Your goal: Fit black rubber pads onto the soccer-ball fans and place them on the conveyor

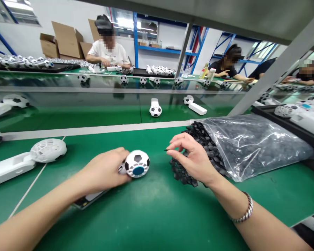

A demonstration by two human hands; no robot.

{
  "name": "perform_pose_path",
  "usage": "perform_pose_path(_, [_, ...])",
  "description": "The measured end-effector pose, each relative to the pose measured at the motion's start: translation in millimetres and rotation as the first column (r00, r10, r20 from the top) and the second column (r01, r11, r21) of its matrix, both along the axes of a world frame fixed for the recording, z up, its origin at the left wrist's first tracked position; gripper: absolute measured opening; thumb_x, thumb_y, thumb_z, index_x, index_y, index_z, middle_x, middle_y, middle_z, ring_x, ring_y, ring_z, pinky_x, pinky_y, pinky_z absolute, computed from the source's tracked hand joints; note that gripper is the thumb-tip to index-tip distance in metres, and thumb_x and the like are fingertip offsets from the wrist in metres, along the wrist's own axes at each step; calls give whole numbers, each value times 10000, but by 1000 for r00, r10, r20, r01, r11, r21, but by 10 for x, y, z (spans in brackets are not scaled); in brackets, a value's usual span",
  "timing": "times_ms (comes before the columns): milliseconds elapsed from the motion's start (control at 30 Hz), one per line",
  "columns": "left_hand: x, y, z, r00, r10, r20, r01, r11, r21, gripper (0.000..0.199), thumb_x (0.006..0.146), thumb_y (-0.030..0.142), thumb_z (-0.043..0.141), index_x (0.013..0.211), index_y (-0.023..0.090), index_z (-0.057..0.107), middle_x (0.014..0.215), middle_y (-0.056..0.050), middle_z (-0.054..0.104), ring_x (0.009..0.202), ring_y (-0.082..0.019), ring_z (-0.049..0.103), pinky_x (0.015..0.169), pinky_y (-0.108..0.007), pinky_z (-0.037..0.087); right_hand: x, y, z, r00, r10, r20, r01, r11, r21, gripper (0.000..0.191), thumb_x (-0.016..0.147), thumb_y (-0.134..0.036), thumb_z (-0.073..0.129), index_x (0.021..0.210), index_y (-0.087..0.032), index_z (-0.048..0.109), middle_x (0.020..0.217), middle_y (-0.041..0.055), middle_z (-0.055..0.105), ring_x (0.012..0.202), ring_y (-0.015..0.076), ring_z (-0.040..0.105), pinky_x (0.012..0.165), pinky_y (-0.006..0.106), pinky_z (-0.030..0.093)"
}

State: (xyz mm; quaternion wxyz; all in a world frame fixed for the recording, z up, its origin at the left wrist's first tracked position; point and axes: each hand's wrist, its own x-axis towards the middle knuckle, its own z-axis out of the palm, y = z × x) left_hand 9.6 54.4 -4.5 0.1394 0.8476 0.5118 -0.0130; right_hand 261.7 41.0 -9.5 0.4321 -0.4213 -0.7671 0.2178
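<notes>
My left hand [106, 169] is closed round the neck of a white handheld fan whose round head [137, 157] has a black-and-white football pattern and a blue oval at its front. Its handle lies mostly hidden under my hand and wrist. To the right, my right hand [189, 157] pinches a small black plastic piece [166, 150] between thumb and fingertips, a short way from the fan head and not touching it. Beneath and behind that hand spreads a pile of black plastic pieces [185, 174], spilling from a clear plastic bag [259, 143].
Another white fan [48, 150] lies at the left on the green table [146, 216]. Beyond a pale strip, football fans [155, 111] rest on a green conveyor belt. A black tray [267, 113] with fans stands at the right. Several people [108, 52] sit across the belt.
</notes>
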Motion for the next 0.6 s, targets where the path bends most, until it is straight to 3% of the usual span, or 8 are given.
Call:
perform_pose_path(67, [76,-14,21,989,123,-84,-94,952,291,176,707,265,488,835,164,556,847,-89,544,792,-258,532,630,-344,425,-11,-1,-16,1000,4,-20,-5,1000,-22,36,779,-180,613,794,-212,621,864,25,553,891,156,525,694,273,442])
perform_pose_path(133, [164,-52,15,980,166,-112,-100,889,446,188,684,179,471,852,136,545,960,-139,520,886,-293,510,675,-367,424,-30,-8,-39,999,18,-44,-20,998,-57,26,773,-181,619,780,-207,620,874,30,551,915,160,521,681,267,444])
perform_pose_path(167, [195,-75,5,984,146,-106,-84,889,450,237,661,170,493,890,127,542,1060,-161,492,949,-309,493,702,-370,426,-39,-11,-50,998,26,-56,-30,997,-76,23,771,-182,620,774,-204,618,881,34,549,929,164,518,678,265,446])
perform_pose_path(233, [220,-118,-17,996,52,-79,-24,947,319,385,624,236,572,994,138,525,1185,-159,450,1001,-317,487,731,-368,433,-52,-12,-66,997,31,-75,-39,994,-105,19,767,-184,622,762,-200,613,894,41,545,942,169,515,682,267,451])
perform_pose_path(333, [222,-172,-47,997,-70,-26,71,996,51,538,629,462,610,1099,227,494,1077,-74,561,870,-272,562,722,-378,431,-65,-9,-69,995,15,-101,-28,991,-130,36,758,-202,631,741,-195,599,924,50,537,944,174,514,688,275,455])
perform_pose_path(400, [252,-204,-69,999,-6,-35,9,998,61,534,679,515,561,1129,236,486,1019,-64,590,825,-268,573,704,-385,417,-81,-19,-65,994,25,-108,-41,987,-154,48,753,-208,636,734,-194,595,958,56,532,965,179,508,703,284,456])
perform_pose_path(500, [344,-255,-105,991,120,-51,-107,972,209,616,736,525,504,1243,186,419,1089,-124,551,924,-304,533,706,-393,394,-121,-72,-81,992,87,-88,-102,976,-191,44,752,-216,640,744,-202,600,1043,57,518,1045,193,481,808,326,443])
perform_pose_path(600, [411,-292,-130,997,56,-54,-44,979,197,719,738,566,484,1344,220,308,1167,-129,509,1005,-317,473,737,-390,379,-153,-165,-141,988,143,-62,-153,964,-219,55,745,-233,654,742,-209,605,1126,45,493,1128,202,437,958,392,360])
